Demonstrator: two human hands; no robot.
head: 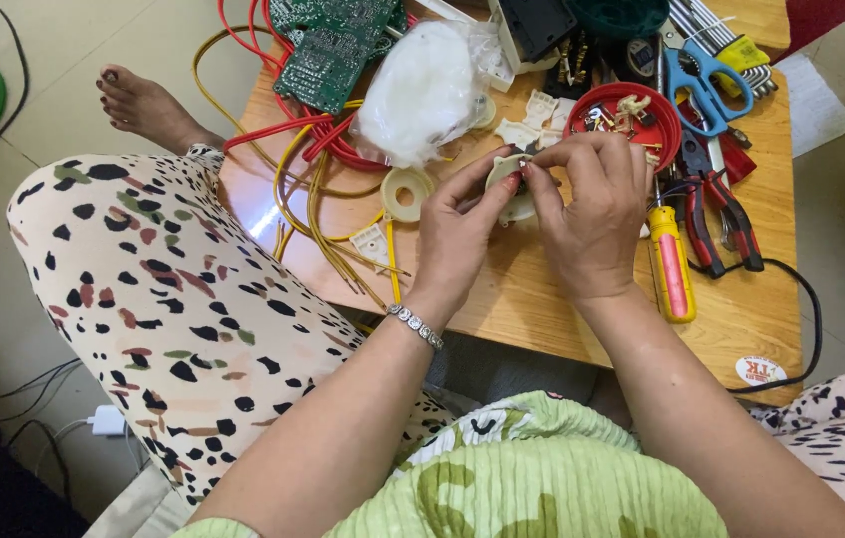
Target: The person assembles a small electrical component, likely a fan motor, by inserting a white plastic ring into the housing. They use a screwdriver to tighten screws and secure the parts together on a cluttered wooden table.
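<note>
While both hands meet over the middle of the wooden desk (542, 309), they pinch 1 small round white plastic part (514, 189) between them: the left hand (457, 234) curls its thumb and forefinger around the part's left edge, and the right hand (592, 214) closes its fingertips on the right edge, so the part sits raised just above the desk top and mostly hidden by the fingers. A beaded bracelet (416, 326) circles the left wrist. Just left of the hands lies a pale roll of tape (408, 192), with a tangle of yellow wires (318, 214) and red wires (293, 130) beyond it. Behind the hands rests a crumpled white plastic bag (421, 90), and a green circuit board (328, 45) lies farther back. Close to the right hand's fingertips stands a red dish (662, 110) holding small metal bits. To the right lie a yellow and red screwdriver (674, 269), red-handled pliers (716, 214) and blue-handled scissors (706, 80). A bare foot (143, 105) rests on the floor at far left.
</note>
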